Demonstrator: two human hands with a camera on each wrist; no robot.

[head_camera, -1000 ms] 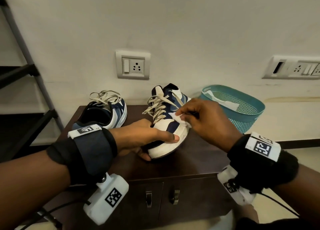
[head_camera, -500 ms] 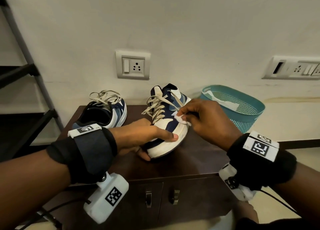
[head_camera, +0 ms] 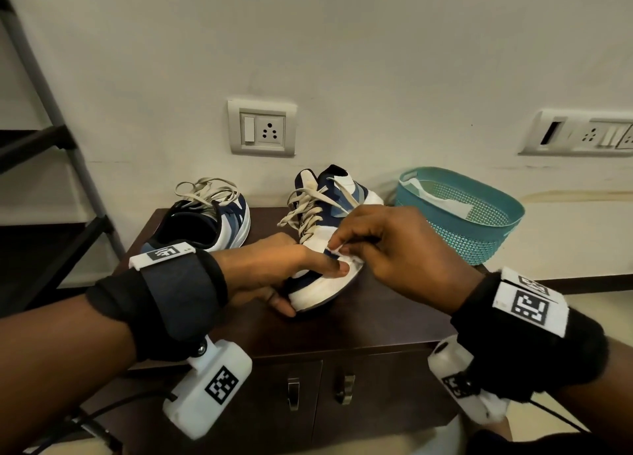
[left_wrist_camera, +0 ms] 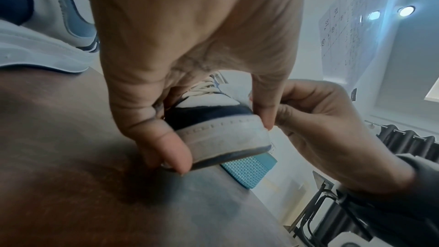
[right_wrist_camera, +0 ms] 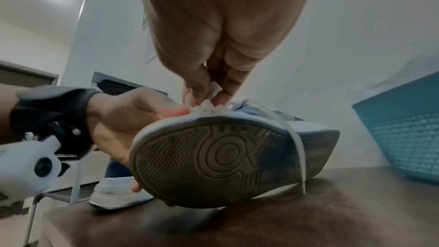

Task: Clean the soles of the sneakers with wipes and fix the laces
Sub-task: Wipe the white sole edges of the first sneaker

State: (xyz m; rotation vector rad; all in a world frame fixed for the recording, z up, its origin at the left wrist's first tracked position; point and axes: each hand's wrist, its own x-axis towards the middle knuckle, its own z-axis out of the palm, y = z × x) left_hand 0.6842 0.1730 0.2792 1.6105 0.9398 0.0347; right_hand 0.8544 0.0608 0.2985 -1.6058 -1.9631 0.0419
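A navy, blue and white sneaker [head_camera: 325, 215] is tipped on its side on the dark wooden cabinet [head_camera: 376, 317], its grey patterned sole [right_wrist_camera: 213, 159] facing right. My left hand [head_camera: 274, 269] grips its toe end [left_wrist_camera: 221, 132], thumb on top and fingers underneath. My right hand [head_camera: 387, 245] pinches a small crumpled white wipe [right_wrist_camera: 206, 104] against the white rim of the sole, right beside my left thumb. A loose cream lace [right_wrist_camera: 294, 138] hangs across the sole. The second sneaker [head_camera: 212, 221] stands upright at the back left with untied laces.
A teal perforated basket [head_camera: 479, 221] stands at the back right and holds a white strip. The wall with sockets [head_camera: 262, 127] rises just behind the sneakers. A dark shelf frame [head_camera: 68, 167] stands to the left. Cabinet doors with handles [head_camera: 293, 391] lie below the front edge.
My right hand has slid the wipe down the sneaker's side toward the toe, closing up to my left thumb. The left hand and the sneaker have kept their place.
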